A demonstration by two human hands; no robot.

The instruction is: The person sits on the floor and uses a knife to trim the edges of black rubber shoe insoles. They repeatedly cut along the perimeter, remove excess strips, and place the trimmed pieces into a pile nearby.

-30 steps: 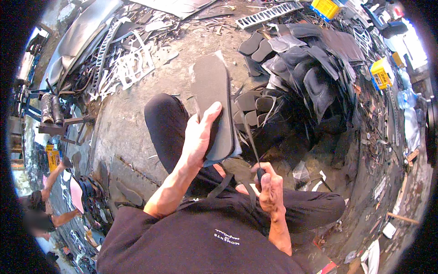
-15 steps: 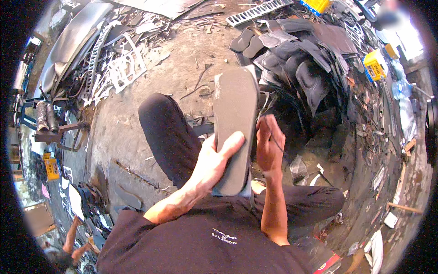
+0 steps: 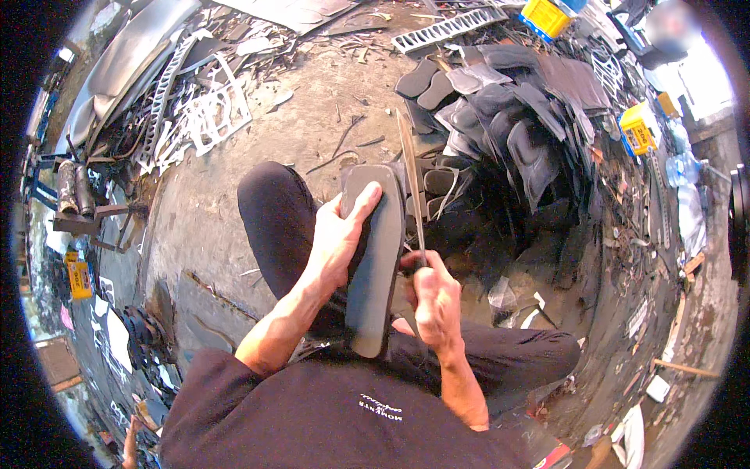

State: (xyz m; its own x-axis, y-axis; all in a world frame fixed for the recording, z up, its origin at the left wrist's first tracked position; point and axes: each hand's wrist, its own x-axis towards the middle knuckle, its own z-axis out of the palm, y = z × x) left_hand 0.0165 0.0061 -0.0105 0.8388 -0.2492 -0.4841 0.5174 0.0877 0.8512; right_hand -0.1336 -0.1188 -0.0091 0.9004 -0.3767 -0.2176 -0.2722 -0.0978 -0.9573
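A grey foam sandal sole is in my left hand, which grips its left side with the thumb lying on the upper face. Its lower end reaches my lap, and its far end points away from me. My right hand is closed round the handle of a long knife. The narrow blade points away from me and stands just right of the sole's edge; whether it touches the sole I cannot tell.
Beyond my right hand lies a heap of dark foam sheets and cut soles. White cut-out scraps lie at the far left. Yellow containers stand at the right. A metal frame is at the left.
The sole has come nearer and slightly left, and my left thumb has moved toward its far end. My right hand has moved nearer; the knife blade now shows clearly.
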